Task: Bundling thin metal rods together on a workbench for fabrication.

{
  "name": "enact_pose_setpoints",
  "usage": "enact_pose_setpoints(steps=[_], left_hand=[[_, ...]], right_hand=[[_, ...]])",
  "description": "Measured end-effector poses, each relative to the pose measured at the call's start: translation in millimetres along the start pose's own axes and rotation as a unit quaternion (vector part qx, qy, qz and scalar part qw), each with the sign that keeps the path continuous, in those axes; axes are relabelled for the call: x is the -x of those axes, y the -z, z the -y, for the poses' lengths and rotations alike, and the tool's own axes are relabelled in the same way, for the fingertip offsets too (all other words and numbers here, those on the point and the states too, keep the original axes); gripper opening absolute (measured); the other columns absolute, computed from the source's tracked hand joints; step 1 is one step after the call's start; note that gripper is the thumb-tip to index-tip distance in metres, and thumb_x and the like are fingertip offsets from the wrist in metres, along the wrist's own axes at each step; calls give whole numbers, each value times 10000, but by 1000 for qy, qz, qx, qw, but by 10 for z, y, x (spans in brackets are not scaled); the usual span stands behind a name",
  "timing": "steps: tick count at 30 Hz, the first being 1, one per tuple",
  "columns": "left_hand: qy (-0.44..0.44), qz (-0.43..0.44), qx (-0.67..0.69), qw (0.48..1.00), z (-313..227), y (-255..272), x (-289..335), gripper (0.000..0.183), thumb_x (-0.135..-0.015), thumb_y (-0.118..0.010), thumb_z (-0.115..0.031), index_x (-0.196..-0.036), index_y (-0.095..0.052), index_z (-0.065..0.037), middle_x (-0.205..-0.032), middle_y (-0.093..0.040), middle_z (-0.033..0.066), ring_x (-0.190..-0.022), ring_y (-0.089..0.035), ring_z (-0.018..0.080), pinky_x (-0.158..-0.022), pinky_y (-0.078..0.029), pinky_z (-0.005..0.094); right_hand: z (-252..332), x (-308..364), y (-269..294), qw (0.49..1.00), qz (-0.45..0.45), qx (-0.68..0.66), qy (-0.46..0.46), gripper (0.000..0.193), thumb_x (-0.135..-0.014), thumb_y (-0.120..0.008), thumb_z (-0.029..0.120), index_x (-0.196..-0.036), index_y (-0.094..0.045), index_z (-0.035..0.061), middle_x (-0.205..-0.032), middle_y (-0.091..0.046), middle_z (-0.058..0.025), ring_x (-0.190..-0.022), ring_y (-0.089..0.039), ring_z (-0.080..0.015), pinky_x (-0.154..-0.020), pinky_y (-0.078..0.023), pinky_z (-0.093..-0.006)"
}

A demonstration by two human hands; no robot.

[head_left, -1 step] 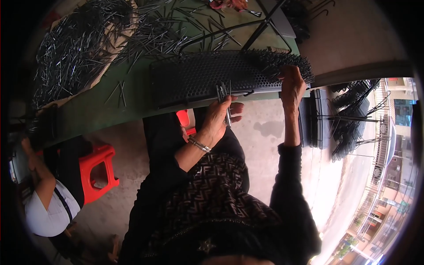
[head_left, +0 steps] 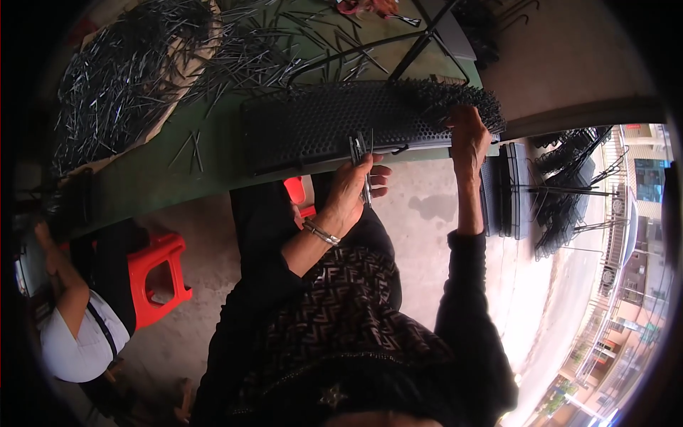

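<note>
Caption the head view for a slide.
Left hand gripping a bundle of thin dark strips, right hand at the bristling right end of a perforated black panel.

This is a small workshop, open at the right of the frame to a bright street (head_left: 544,299): thin dark strips (head_left: 128,85) lie heaped on a green worktable (head_left: 217,142) at upper left, and a co-worker (head_left: 82,341) (in white) is near a red stool (head_left: 171,245) at left.

Black with dotty rows on the board (head_left: 306,132), black on the thin sticks (head_left: 107,107), green on the worktop (head_left: 228,139), bright red on the stool (head_left: 162,247), brown zigzags on the dark shirt (head_left: 341,292).
</note>
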State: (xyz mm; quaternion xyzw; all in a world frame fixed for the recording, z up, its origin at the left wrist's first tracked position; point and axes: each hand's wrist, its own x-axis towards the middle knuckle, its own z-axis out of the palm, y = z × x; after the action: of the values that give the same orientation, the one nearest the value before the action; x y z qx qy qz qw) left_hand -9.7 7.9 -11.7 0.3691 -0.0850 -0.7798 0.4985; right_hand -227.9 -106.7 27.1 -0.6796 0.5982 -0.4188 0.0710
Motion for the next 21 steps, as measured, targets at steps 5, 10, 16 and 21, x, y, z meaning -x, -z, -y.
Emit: enact_pose_setpoints(steps=[5, 10, 16, 21], left_hand=[[31, 23, 6, 999, -31, -44, 1, 291, -974, -560, -281, -1099, -582, -19, -736, -502, -17, -599, -397, 51, -514, -320, 202], [36, 44, -9, 998, -19, -136, 40, 286, -978, -551, -268, -1110, -581, -15, -704, -457, -39, -564, -336, 21, -481, -251, 185], [17, 49, -22, 998, -31, -104, 64, 278, -976, -555, -267, -1117, -587, -29, -704, -489, -32, -555, -338, 18, -463, -233, 180], [30, 60, -88, 994, -50, -139, 76, 254, -967, -566, -254, -1130, -601, -63, -851, -628, 23, -583, -418, 23, -454, -238, 158]], right_hand=[[216, 35, -28, 989, -11, 141, 46, 100, -878, -597, 126, -924, -683, 102, -876, -598, -78, -743, -611, -193, -686, -486, -318], [85, -13, -39, 972, 78, 205, 91, 147, -870, -649, 204, -990, -708, 144, -960, -583, -101, -869, -602, -255, -739, -480, -365], [347, 118, -11, 990, 11, 137, 39, 227, -916, -619, 241, -1074, -696, 96, -929, -603, -82, -799, -601, -181, -694, -474, -316], [626, 354, -6, 917, 310, -190, -165, 255, -926, -630, 189, -1055, -672, -27, -765, -642, -13, -662, -541, -60, -604, -447, -218]])
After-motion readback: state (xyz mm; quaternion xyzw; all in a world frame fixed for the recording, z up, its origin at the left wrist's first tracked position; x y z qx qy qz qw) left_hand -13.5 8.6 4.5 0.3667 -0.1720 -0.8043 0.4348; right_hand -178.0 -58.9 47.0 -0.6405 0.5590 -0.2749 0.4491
